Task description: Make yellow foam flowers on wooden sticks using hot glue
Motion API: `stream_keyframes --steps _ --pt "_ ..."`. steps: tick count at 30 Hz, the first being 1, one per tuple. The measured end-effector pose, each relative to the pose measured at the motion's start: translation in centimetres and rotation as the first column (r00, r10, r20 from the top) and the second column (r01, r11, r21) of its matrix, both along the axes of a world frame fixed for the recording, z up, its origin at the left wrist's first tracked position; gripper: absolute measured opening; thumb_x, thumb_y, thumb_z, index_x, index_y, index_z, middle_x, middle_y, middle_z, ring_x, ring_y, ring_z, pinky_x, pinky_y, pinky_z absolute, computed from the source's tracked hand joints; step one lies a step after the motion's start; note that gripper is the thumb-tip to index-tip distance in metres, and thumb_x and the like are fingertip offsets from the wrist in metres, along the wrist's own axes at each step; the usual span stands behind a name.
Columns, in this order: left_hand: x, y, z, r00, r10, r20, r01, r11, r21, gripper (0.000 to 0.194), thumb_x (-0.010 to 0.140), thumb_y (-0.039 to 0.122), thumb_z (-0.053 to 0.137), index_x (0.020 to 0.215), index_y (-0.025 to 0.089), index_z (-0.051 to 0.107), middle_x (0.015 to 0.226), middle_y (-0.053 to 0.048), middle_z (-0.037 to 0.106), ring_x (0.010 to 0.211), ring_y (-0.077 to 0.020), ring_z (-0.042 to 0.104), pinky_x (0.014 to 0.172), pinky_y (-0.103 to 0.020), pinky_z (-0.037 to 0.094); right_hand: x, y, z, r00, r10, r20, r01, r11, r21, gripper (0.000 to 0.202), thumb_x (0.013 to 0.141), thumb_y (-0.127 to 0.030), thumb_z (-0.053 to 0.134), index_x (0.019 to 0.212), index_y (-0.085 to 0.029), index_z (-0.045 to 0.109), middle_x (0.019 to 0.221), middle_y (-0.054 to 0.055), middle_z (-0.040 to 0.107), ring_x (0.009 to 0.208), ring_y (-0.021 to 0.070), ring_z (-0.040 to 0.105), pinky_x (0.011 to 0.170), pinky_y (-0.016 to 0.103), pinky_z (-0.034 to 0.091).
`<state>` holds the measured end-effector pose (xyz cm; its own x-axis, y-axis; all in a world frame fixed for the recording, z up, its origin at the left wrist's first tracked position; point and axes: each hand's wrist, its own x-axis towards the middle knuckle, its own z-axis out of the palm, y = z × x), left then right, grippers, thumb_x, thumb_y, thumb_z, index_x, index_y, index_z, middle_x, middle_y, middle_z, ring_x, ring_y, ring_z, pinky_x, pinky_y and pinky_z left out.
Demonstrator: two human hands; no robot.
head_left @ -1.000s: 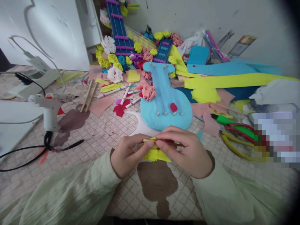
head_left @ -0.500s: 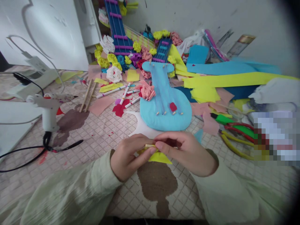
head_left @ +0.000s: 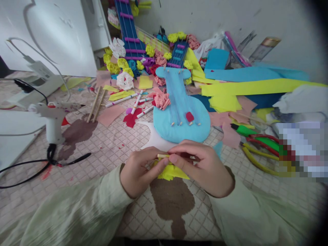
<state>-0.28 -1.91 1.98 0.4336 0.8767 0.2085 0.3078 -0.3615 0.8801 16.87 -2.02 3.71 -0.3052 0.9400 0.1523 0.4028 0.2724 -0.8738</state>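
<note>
My left hand (head_left: 143,172) and my right hand (head_left: 202,167) meet in front of a light-blue guitar-shaped craft (head_left: 180,131). Fingers and thumbs of both are closed on a thin pale wooden stick (head_left: 162,156) and a yellow paper sheet (head_left: 170,173). The paper lies bunched along the stick and hangs below my thumbs; the rest is behind my fingers. On the craft, thread strings run down to small wooden pegs. A pink paper flower (head_left: 162,100) is at its left side, and a red paper piece (head_left: 189,117) lies on its body.
A white glue gun (head_left: 52,126) stands at left with its black cord beside it. Markers (head_left: 137,102) and chopstick-like sticks (head_left: 96,106) lie on the tablecloth. Green-handled (head_left: 246,130) and yellow-handled tools (head_left: 253,159) are at right. Crumpled paper flowers (head_left: 124,81) and blue guitar necks (head_left: 130,32) fill the back.
The right hand's fingers have shifted a little up and left. More of the yellow paper shows, creased, beneath the thumbs. The stick has risen slightly, its end now showing further left.
</note>
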Motion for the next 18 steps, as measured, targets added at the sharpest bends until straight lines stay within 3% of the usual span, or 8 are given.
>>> stream_keyframes --steps 13,18 --pt "-0.26 0.13 0.03 0.999 -0.053 -0.004 0.053 0.998 0.027 0.016 0.080 0.018 0.048 0.085 0.012 0.062 0.075 -0.006 0.062 0.068 -0.0127 0.057 0.062 -0.024 0.046 0.17 0.25 0.02 0.998 0.012 -0.061 -0.014 0.999 -0.048 0.013 0.074 -0.022 0.059 0.081 -0.015 0.068 0.076 0.004 0.064 0.063 0.0108 0.058 0.052 0.021 0.047" --pt "-0.26 0.17 -0.05 0.994 -0.090 0.053 0.098 0.978 -0.183 0.019 0.077 0.021 0.054 0.093 0.013 0.060 0.078 -0.005 0.064 0.072 -0.0139 0.058 0.066 -0.024 0.047 0.21 0.38 0.21 0.998 -0.018 -0.059 0.018 1.000 -0.006 0.013 0.074 -0.022 0.059 0.077 -0.012 0.068 0.073 0.005 0.063 0.056 0.0086 0.054 0.046 0.020 0.042"
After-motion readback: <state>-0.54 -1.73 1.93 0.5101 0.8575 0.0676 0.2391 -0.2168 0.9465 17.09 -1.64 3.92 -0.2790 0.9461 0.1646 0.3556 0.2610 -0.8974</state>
